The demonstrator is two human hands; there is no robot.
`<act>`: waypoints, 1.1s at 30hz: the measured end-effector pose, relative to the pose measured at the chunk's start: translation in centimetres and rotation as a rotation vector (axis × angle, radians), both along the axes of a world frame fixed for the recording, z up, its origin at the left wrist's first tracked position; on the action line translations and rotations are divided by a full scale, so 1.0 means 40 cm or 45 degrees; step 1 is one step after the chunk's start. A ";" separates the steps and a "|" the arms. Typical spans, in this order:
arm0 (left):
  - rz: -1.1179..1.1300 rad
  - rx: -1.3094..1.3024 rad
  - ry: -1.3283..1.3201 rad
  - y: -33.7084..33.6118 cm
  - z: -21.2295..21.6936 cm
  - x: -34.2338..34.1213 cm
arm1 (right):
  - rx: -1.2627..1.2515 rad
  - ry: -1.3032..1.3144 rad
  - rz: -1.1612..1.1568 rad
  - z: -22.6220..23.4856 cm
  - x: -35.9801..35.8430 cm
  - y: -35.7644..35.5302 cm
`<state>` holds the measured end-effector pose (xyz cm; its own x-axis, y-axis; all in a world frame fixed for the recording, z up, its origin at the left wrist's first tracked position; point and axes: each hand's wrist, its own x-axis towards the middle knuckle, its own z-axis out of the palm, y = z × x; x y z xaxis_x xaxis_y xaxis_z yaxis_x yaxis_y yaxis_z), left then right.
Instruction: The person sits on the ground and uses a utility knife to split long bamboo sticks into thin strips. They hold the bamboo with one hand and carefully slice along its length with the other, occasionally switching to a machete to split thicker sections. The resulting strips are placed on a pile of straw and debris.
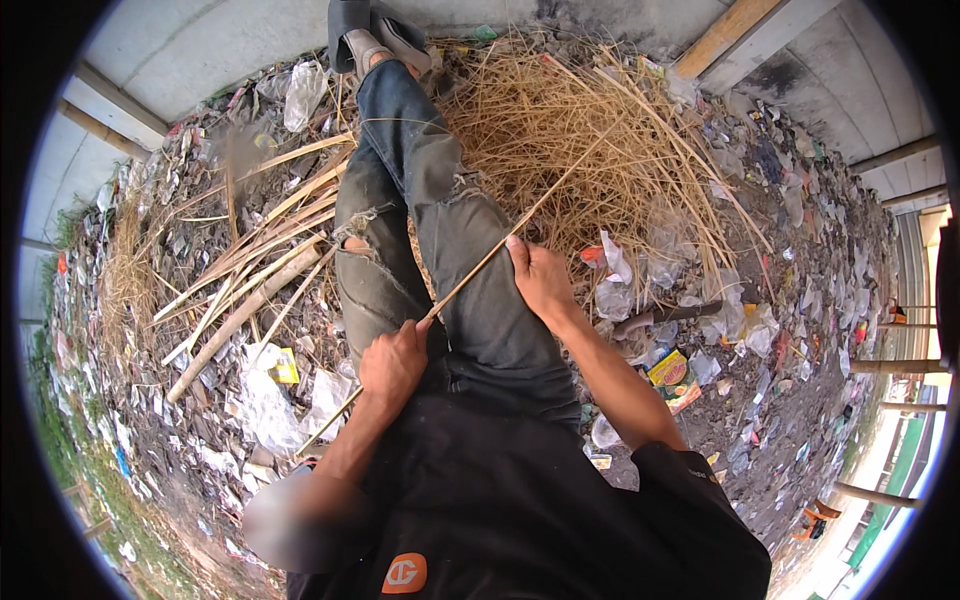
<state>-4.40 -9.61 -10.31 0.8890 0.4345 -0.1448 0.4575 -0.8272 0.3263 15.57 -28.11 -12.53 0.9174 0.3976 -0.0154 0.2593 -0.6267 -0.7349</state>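
Head view, looking down on a seated person in a black shirt and torn grey jeans, legs crossed and stretched away from the camera, with a grey sandal on the far foot.

A long thin dry stalk runs diagonally across the lap, from lower left to upper right. The left hand is closed around its lower part, just beside the left thigh. The right hand is also closed, pinching the stalk higher up, over the right knee. The two hands are near each other, with a short stretch of stalk showing between them.

Beyond the right hand, the stalk's far end reaches into a big tangled heap of straw. To the left of the legs lies a bundle of thicker pale canes on the ground. The ground all around is dark soil strewn with plastic wrappers and scraps.
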 end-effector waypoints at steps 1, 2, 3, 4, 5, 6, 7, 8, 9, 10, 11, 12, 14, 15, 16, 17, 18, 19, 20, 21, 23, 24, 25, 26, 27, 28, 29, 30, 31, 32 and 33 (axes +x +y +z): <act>-0.010 -0.012 -0.024 -0.006 -0.008 0.007 | 0.010 -0.027 0.052 -0.007 -0.017 0.008; -0.015 -0.026 -0.051 -0.012 -0.016 0.019 | 0.020 0.002 0.032 -0.002 -0.020 0.013; -0.020 -0.039 -0.077 -0.018 -0.021 0.030 | 0.025 0.009 0.035 0.006 -0.017 0.011; -0.011 -0.043 -0.098 -0.025 -0.024 0.041 | 0.029 0.016 0.036 0.017 -0.014 0.008; -0.010 -0.046 -0.113 -0.032 -0.020 0.053 | 0.036 0.028 0.029 0.028 -0.017 0.006; -0.009 -0.050 -0.128 -0.039 -0.015 0.066 | -0.004 0.020 0.062 0.031 -0.023 0.008; -0.017 -0.051 -0.111 -0.045 -0.011 0.084 | -0.044 0.012 0.094 0.033 -0.032 0.012; -0.020 -0.057 -0.102 -0.052 -0.007 0.109 | -0.088 -0.004 0.131 0.039 -0.034 0.014; -0.023 -0.062 -0.092 -0.059 -0.002 0.131 | -0.086 0.033 0.125 0.045 -0.034 0.013; -0.020 -0.083 -0.083 -0.067 0.008 0.149 | -0.084 0.071 0.120 0.051 -0.035 0.012; -0.020 -0.100 -0.070 -0.071 0.020 0.163 | -0.077 0.112 0.113 0.053 -0.036 0.012; -0.020 -0.116 -0.057 -0.075 0.028 0.173 | -0.039 0.130 0.100 0.055 -0.033 0.009; -0.011 -0.113 -0.073 -0.084 0.028 0.181 | -0.070 0.202 0.135 0.064 -0.028 0.003; -0.006 -0.111 -0.079 -0.088 0.029 0.182 | -0.086 0.240 0.154 0.070 -0.029 0.004; -0.006 -0.113 -0.080 -0.090 0.032 0.188 | -0.084 0.254 0.164 0.076 -0.031 0.009; -0.006 -0.114 -0.084 -0.090 0.041 0.200 | -0.082 0.265 0.175 0.085 -0.031 0.015; -0.005 -0.116 -0.089 -0.091 0.046 0.207 | -0.080 0.276 0.186 0.088 -0.031 0.019; -0.006 -0.110 -0.097 -0.094 0.045 0.206 | -0.055 0.289 0.198 0.085 -0.032 0.018; -0.006 -0.102 -0.108 -0.097 0.045 0.206 | -0.029 0.298 0.210 0.079 -0.030 0.013; -0.006 -0.095 -0.120 -0.099 0.044 0.206 | -0.003 0.308 0.223 0.073 -0.026 0.008; -0.010 -0.080 -0.130 -0.101 0.043 0.207 | 0.017 0.404 0.249 0.063 -0.009 0.000; -0.013 -0.072 -0.135 -0.100 0.043 0.207 | 0.027 0.452 0.261 0.056 -0.001 -0.004; -0.016 -0.069 -0.141 -0.100 0.043 0.207 | 0.102 0.542 0.250 0.042 0.005 -0.007; -0.019 -0.067 -0.149 -0.100 0.044 0.208 | 0.176 0.630 0.239 0.037 0.010 -0.008; -0.024 -0.066 -0.156 -0.101 0.045 0.209 | 0.251 0.718 0.226 0.034 0.014 -0.009; -0.025 -0.057 -0.142 -0.102 0.047 0.209 | 0.261 0.817 0.202 0.033 0.016 -0.014; -0.023 -0.047 -0.129 -0.102 0.051 0.209 | 0.271 0.915 0.181 0.059 0.016 -0.011; -0.021 -0.037 -0.116 -0.102 0.054 0.209 | 0.280 1.013 0.160 0.075 0.017 -0.009; -0.037 -0.062 -0.124 -0.100 0.053 0.210 | 0.283 1.026 0.159 0.074 0.020 -0.011; -0.054 -0.083 -0.133 -0.096 0.052 0.211 | 0.290 1.038 0.160 0.070 0.024 -0.013; -0.071 -0.105 -0.142 -0.091 0.054 0.210 | 0.297 1.051 0.160 0.066 0.027 -0.014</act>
<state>3.99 -13.24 -8.17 0.9238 0.3749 -0.0772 0.3690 -0.8185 0.4404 16.67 -28.67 -9.90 0.5976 0.5715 -0.5624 -0.3565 -0.4389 -0.8248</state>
